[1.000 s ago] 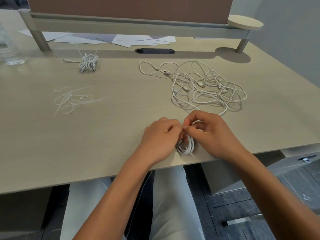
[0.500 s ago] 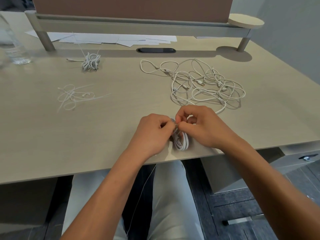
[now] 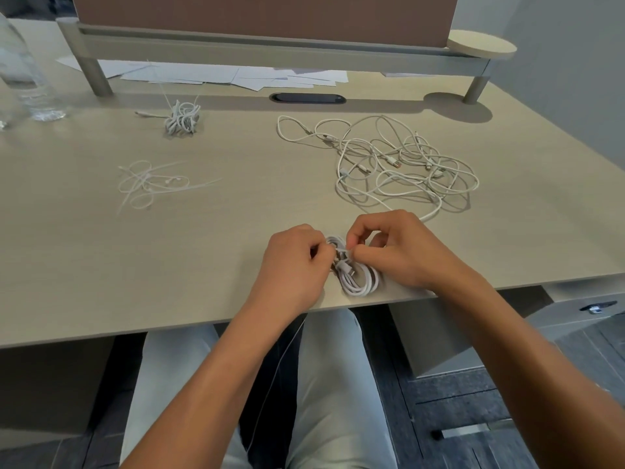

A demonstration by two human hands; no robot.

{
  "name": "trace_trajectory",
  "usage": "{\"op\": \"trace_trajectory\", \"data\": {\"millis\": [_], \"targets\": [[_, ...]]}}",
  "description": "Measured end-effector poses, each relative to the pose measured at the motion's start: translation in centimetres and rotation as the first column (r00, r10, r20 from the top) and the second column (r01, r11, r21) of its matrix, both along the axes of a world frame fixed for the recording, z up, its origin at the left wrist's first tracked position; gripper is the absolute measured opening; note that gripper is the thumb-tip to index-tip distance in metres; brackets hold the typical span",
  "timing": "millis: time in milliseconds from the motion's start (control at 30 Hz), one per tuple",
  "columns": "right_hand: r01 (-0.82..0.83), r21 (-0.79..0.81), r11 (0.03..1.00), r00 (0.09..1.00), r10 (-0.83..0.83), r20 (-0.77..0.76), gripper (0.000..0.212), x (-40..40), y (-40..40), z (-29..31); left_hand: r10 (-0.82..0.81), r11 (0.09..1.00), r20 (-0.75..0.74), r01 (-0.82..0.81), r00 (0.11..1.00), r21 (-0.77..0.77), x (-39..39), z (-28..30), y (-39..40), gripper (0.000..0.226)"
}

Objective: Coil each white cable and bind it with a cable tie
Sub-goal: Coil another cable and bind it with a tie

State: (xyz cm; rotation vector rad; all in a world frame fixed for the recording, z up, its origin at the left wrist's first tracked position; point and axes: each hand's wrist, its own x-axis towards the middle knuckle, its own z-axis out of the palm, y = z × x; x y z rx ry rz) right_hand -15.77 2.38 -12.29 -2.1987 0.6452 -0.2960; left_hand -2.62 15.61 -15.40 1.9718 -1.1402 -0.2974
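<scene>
Both hands pinch tie | left hand [image 3: 292, 262] | right hand [image 3: 397, 250] | coiled white cable [image 3: 358, 279] looped flat

Hidden, cropped or too small to read

The left hand [image 3: 293, 262] and right hand [image 3: 394, 252] cover the top of the coiled cable [image 3: 358, 277], so whatever the fingertips pinch there is too small to tell. At ten o'clock, the clear bottle [image 3: 23, 82] is cut by the picture's edge. In the loose cable tangle [image 3: 402, 164] at one o'clock, separate cables cannot be counted. The cable ties [image 3: 148, 182] overlap, count unclear.
</scene>
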Motion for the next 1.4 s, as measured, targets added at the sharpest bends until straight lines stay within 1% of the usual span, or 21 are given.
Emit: {"op": "trace_trajectory", "data": {"millis": [167, 300, 367, 467, 533, 633, 700, 733, 800, 867, 900, 967, 1033, 1100, 1200, 1300, 1400], "targets": [[0.039, -0.025, 0.999, 0.999, -0.039, -0.006, 0.014, -0.2, 0.2, -0.2, 0.004, 1.000, 0.007, -0.003, 1.000, -0.024, 0.1, -0.3, 0.5, 0.034], [0.052, -0.098, 0.994, 0.998, -0.050, 0.031, 0.013, -0.7, 0.7, -0.9, -0.017, 0.999, -0.027, 0.016, 0.999, -0.048, 0.2, -0.8, 0.7, 0.028], [0.047, -0.080, 0.996, 0.997, -0.042, 0.058, 0.013, -0.9, 0.8, -1.1, -0.036, 0.996, -0.055, 0.031, 0.998, -0.079, 0.2, -1.0, 0.8, 0.027], [0.058, -0.079, 0.995, 0.997, -0.054, 0.049, 0.010, -1.1, 0.7, -1.1, -0.076, 0.993, -0.088, 0.067, 0.993, -0.096, 0.0, -1.2, 0.8, 0.024], [0.075, -0.052, 0.996, 0.996, -0.072, 0.051, 0.009, -1.1, 0.7, -1.1, -0.089, 0.991, -0.113, 0.076, 0.990, -0.113, 0.0, -1.3, 0.8, 0.023], [0.103, 0.043, 0.994, 0.991, -0.106, 0.081, 0.006, -1.1, 0.7, -0.9, -0.106, 0.986, -0.086, 0.093, 0.991, -0.136, 0.2, -1.4, 0.8, 0.024], [0.136, 0.164, 0.977, 0.985, -0.151, 0.080, 0.004, -1.1, 0.5, -0.7, -0.111, 0.984, -0.056, 0.102, 0.992, -0.147, 0.2, -1.3, 0.7, 0.024], [0.143, 0.273, 0.951, 0.983, -0.169, 0.077, 0.005, -1.1, 0.5, -0.6, -0.100, 0.984, -0.053, 0.091, 0.994, -0.154, 0.3, -1.3, 0.6, 0.023], [0.123, 0.478, 0.870, 0.978, -0.187, 0.088, 0.008, -1.0, 0.5, -0.5, -0.060, 0.983, -0.084, 0.044, 0.995, -0.178, 0.3, -1.3, 0.4, 0.022], [0.102, 0.544, 0.833, 0.975, -0.193, 0.112, 0.008, -0.8, 0.5, -0.7, -0.010, 0.980, -0.154, -0.021, 0.988, -0.199, 0.3, -1.2, 0.2, 0.023], [0.099, 0.542, 0.834, 0.974, -0.194, 0.121, 0.007, -0.7, 0.5, -0.8, 0.013, 0.978, -0.182, -0.050, 0.983, -0.201, 0.1, -1.1, 0.0, 0.024], [0.104, 0.475, 0.874, 0.974, -0.186, 0.129, 0.004, -0.4, 0.6, -1.0, 0.056, 0.975, -0.202, -0.097, 0.978, -0.199, -0.1, -0.8, -0.3, 0.024], [0.101, 0.360, 0.928, 0.978, -0.160, 0.137, 0.002, -0.1, 0.7, -1.2, 0.087, 0.973, -0.204, -0.127, 0.975, -0.192, -0.2, -0.6, -0.6, 0.024], [0.093, 0.224, 0.970, 0.982, -0.126, 0.137, 0.006, 0.0, 0.8, -1.4, 0.090, 0.974, -0.202, -0.129, 0.975, -0.186, 0.1, -0.7, -0.8, 0.024], [0.068, 0.057, 0.996, 0.992, -0.074, 0.105, 0.012, -0.1, 0.8, -1.7, 0.084, 0.976, -0.197, -0.121, 0.977, -0.180, 0.4, -1.0, -0.9, 0.024], [0.035, -0.019, 0.999, 0.998, -0.034, 0.053, 0.013, -0.2, 0.4, -1.7, 0.081, 0.977, -0.183, -0.115, 0.980, -0.179, 0.5, -1.3, -1.0, 0.024], [0.021, -0.041, 0.999, 0.999, -0.019, 0.031, 0.014, -0.2, 0.3, -1.8, 0.083, 0.974, -0.233, -0.128, 0.969, -0.187, 0.8, -1.3, -0.8, 0.032]]}}
